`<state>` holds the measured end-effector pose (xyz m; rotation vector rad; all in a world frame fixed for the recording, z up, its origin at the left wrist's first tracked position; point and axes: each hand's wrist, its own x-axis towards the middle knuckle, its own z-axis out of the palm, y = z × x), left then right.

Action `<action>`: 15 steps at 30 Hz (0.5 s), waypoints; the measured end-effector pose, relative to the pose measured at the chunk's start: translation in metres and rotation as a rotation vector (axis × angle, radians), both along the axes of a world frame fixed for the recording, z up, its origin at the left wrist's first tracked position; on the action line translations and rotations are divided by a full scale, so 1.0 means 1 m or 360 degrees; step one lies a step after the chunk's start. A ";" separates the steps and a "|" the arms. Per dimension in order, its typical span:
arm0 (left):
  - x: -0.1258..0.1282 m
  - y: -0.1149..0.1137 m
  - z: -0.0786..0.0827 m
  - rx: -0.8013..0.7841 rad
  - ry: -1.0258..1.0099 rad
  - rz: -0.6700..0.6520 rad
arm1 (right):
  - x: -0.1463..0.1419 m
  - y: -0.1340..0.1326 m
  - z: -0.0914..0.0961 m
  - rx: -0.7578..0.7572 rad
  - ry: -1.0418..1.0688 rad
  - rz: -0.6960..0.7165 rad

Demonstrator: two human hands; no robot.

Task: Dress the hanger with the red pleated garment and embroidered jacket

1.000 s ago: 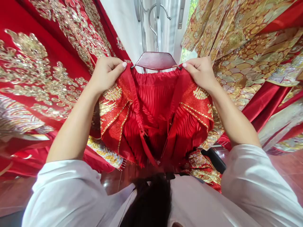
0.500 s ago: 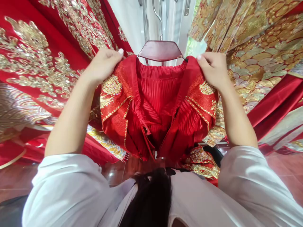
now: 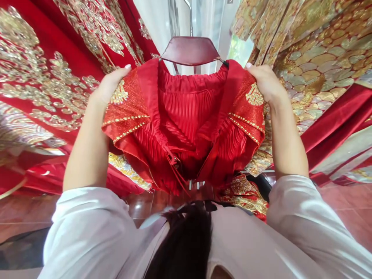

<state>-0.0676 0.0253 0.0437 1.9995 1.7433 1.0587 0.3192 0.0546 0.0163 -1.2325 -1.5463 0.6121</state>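
Note:
A red jacket (image 3: 188,104) with pleated cloth and gold beaded trim hangs open-fronted on a hanger (image 3: 190,50) with a dark reddish plate. At its left shoulder in view is my left hand (image 3: 110,85), thumb along the cloth edge, the other fingers hidden behind the fabric. My right hand (image 3: 269,83) grips the opposite shoulder the same way, beside a gold embroidered emblem (image 3: 254,95). Between them the shoulders are spread wide. Thin red cords (image 3: 177,170) dangle from the front.
Red garments with gold sequins (image 3: 58,77) hang close on the left. A gold scale-patterned garment (image 3: 314,58) hangs on the right. Below lies a red and gold cloth (image 3: 247,197) near the reddish tiled floor (image 3: 348,209). A metal rack post (image 3: 173,23) stands behind the hanger.
My left hand has moved outward and slightly down along the shoulder. The jacket's shoulders are spread wider and flatter. The hanger appears higher in view.

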 end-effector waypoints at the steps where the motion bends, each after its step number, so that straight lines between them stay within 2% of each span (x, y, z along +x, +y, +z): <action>1: 0.000 -0.003 -0.001 0.0021 -0.0037 -0.0009 | 0.004 0.000 -0.003 0.0099 -0.0033 -0.0061; 4: -0.005 -0.016 -0.004 0.0237 -0.0055 0.0012 | 0.014 -0.005 -0.012 0.0481 -0.0167 -0.0214; 6: -0.007 -0.024 -0.003 0.0353 0.0151 -0.0011 | 0.015 -0.014 -0.018 0.0744 -0.0334 -0.0257; 8: -0.006 -0.030 0.001 0.0353 0.0458 -0.0042 | 0.006 -0.028 -0.022 0.0971 -0.0569 -0.0451; 9: -0.003 -0.031 0.004 0.0352 0.0603 -0.0057 | -0.002 -0.036 -0.024 0.1010 -0.0676 -0.0585; 11: 0.008 -0.028 0.013 0.0387 0.0741 -0.0164 | -0.024 -0.052 -0.024 0.0947 -0.0826 -0.0786; 14: 0.030 -0.017 0.027 0.0529 0.0771 -0.0435 | -0.059 -0.073 -0.022 0.0707 -0.0987 -0.0820; 15: 0.037 -0.014 0.030 0.0556 0.0811 -0.0459 | -0.067 -0.078 -0.020 0.0612 -0.1043 -0.0824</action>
